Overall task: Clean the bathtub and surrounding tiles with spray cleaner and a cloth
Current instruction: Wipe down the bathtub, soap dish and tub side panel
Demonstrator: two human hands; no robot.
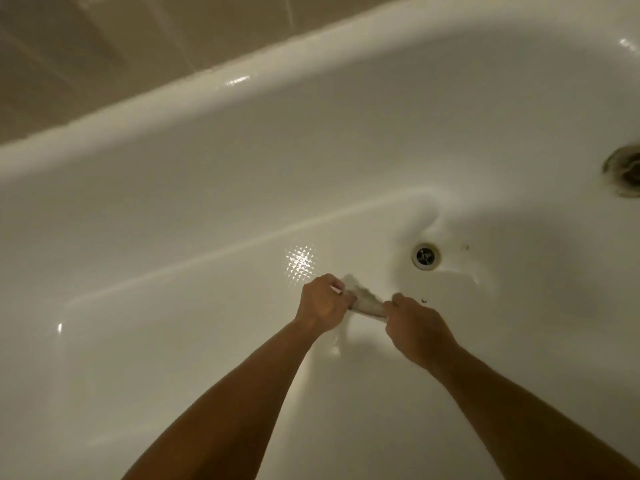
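Observation:
A white bathtub (311,140) fills the view. Both my arms reach down into it. My left hand (323,303) and my right hand (417,327) each grip one end of a small pale cloth (367,301), which is bunched and twisted between them over the tub floor. A thin trickle of water hangs from the cloth below my left hand. No spray bottle is in view.
The round metal drain (425,256) lies just beyond my right hand. An overflow fitting (623,171) sits on the tub wall at the far right. Beige wall tiles (104,46) rise behind the tub rim (221,84). A few dark specks lie near the drain.

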